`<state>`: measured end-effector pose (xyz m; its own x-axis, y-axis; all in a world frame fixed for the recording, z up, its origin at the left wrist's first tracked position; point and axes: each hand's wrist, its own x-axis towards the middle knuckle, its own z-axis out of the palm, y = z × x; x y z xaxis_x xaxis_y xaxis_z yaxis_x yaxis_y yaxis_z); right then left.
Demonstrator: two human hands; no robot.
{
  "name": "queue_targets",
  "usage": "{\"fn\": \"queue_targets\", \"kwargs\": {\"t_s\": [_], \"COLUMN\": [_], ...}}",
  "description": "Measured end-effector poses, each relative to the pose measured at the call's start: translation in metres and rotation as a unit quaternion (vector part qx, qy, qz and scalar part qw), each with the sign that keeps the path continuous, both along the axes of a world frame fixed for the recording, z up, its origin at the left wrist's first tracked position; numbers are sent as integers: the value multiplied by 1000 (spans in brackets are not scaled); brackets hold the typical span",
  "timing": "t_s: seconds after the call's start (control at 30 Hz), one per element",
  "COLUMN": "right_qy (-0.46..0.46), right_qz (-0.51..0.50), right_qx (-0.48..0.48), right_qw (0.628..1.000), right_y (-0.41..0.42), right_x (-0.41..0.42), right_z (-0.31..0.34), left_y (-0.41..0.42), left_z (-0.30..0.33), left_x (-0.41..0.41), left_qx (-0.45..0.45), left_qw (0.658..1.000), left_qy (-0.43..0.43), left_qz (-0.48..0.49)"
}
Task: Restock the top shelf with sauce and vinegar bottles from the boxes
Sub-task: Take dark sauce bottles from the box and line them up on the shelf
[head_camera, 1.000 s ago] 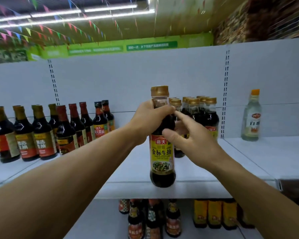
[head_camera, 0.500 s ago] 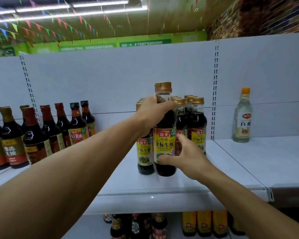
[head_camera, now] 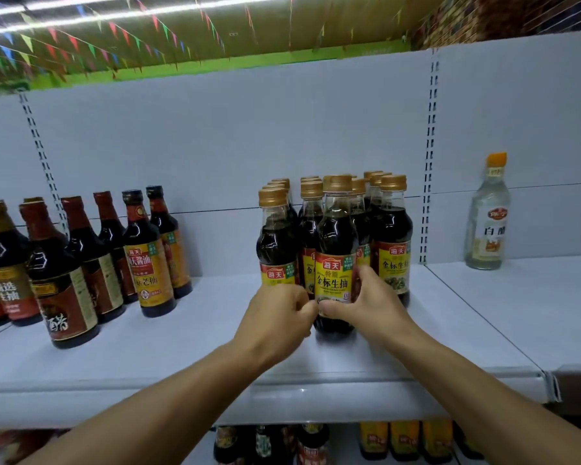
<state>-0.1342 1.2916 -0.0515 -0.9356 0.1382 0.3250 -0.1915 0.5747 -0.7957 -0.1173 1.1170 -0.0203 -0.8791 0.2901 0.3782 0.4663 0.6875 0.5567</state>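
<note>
White metal top shelf (head_camera: 168,357) carries a gold-capped soy sauce bottle (head_camera: 336,256), dark liquid behind a glossy yellow label, standing before matching bottles. Left hand (head_camera: 277,318) and right hand (head_camera: 366,305) both grip its base.

Dark soy sauce bottle (head_camera: 336,243) (gold cap, yellow-red label) on white shelf (head_camera: 182,347).

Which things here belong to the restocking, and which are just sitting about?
In the job:
front soy sauce bottle
gold-capped cluster
top shelf
left hand
right hand

Just there:
red-capped dark bottles
white vinegar bottle
lower-shelf bottles
</note>
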Motion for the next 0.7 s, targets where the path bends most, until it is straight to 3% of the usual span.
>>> {"fn": "queue_targets", "kwargs": {"t_s": [0.1, 0.27, 0.47, 0.7], "right_qy": [-13, -23, -24, -35], "right_qz": [-1, -5, 0, 20], "right_qx": [14, 40, 35, 20], "right_qw": [1000, 999, 999, 999], "right_y": [-6, -14, -14, -11], "right_x": [-7, -15, -18, -19], "right_z": [-5, -7, -7, -7], "left_y": [-7, -12, -11, -10], "left_z": [-14, -28, -36, -58], "left_x": [-4, -14, -26, -33], "left_qx": [-57, -75, -69, -3], "left_qw": [998, 996, 996, 997], "left_qy": [-27, -25, -27, -39], "left_qz": [17, 31, 44, 61]}}
